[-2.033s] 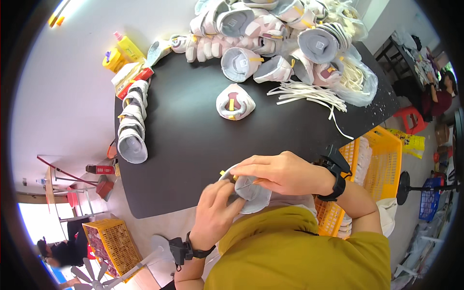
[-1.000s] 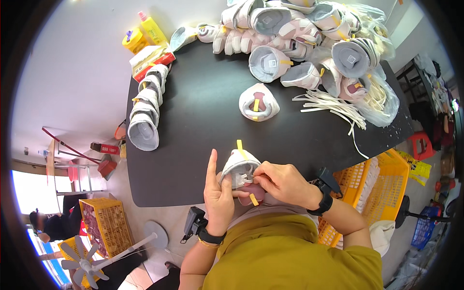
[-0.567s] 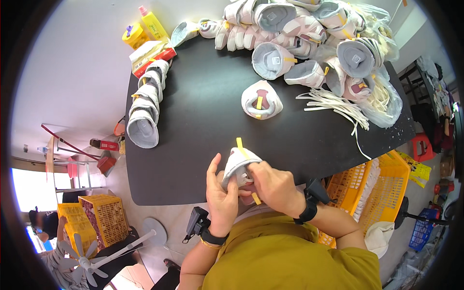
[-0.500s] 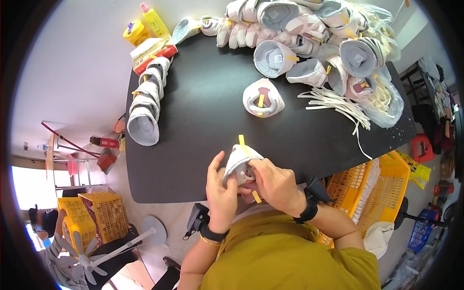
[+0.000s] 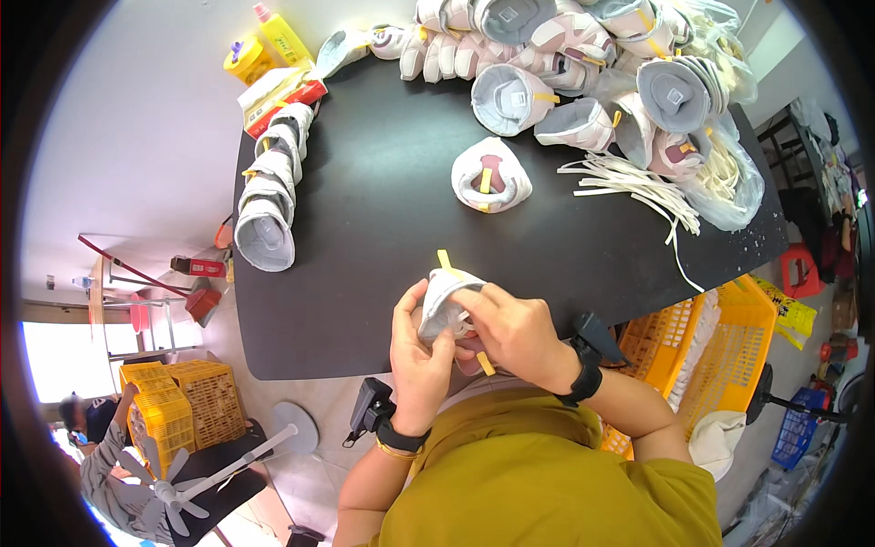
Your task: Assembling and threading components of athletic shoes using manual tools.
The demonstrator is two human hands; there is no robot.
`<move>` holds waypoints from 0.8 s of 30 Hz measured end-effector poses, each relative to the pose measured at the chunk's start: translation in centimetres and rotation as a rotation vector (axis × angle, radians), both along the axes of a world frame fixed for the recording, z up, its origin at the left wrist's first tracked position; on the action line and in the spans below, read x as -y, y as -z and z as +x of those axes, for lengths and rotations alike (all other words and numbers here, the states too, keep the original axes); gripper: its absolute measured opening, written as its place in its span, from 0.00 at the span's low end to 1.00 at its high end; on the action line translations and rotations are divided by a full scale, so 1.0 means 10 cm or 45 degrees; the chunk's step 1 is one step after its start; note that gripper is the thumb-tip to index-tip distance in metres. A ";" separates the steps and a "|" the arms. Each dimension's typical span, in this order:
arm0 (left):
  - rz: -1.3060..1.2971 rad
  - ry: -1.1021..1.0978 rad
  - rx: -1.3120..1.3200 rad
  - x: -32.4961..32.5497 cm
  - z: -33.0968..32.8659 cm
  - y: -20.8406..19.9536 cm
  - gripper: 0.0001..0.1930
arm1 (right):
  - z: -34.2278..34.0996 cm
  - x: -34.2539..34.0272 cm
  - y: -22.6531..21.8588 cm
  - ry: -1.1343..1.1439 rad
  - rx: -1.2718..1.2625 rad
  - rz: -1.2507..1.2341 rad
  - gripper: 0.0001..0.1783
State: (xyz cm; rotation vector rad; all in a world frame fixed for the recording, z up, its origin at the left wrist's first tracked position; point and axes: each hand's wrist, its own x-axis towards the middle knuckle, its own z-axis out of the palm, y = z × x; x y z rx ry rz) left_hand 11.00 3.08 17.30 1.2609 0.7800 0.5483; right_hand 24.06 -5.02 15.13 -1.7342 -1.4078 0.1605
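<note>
At the near edge of the worktop (image 5: 365, 182), just in front of the wearer's olive shirt (image 5: 547, 474), a pale shoe upper (image 5: 439, 314) with grey lining is held up between two hands. The left hand (image 5: 421, 369) closes on its left side, thumb on the near face and fingers wrapped around the far side. The right hand (image 5: 521, 335) is at the opening's right rim, its fingers bent and drawn together; the tips are hidden, so what they pinch cannot be told. One yellow tab (image 5: 443, 259) sticks up from the upper's far end, and another yellow tab (image 5: 486, 364) hangs at the near end, below the right hand.

Beyond the hands, a single upper (image 5: 497, 164) sits on the middle of the worktop. Along the left edge, a row of nested uppers (image 5: 265, 240) leads to a red-and-white box (image 5: 305, 94), with a yellow bottle (image 5: 285, 41) and a yellow tub (image 5: 246, 59) farther off. The far right side carries a heap of uppers (image 5: 512, 96), loose white strips (image 5: 629, 187) and a clear plastic bag (image 5: 743, 196) of more strips. Off the right edge stands a yellow crate (image 5: 729, 351); at near left, a person in a grey sleeve (image 5: 109, 456) touches another yellow crate (image 5: 164, 424) beside a white fan (image 5: 169, 492).
</note>
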 end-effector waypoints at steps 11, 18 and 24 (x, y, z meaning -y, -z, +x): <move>0.159 0.104 -0.076 -0.02 0.01 -0.02 0.27 | 0.17 0.03 -0.07 -0.202 -0.560 -0.101 0.06; 0.311 0.041 -0.100 0.04 0.03 0.02 0.27 | 0.05 0.04 -0.02 -0.110 -0.613 0.007 0.05; 0.348 0.052 -0.105 0.06 0.03 0.03 0.27 | 0.03 0.07 -0.07 -0.118 -0.837 -0.024 0.04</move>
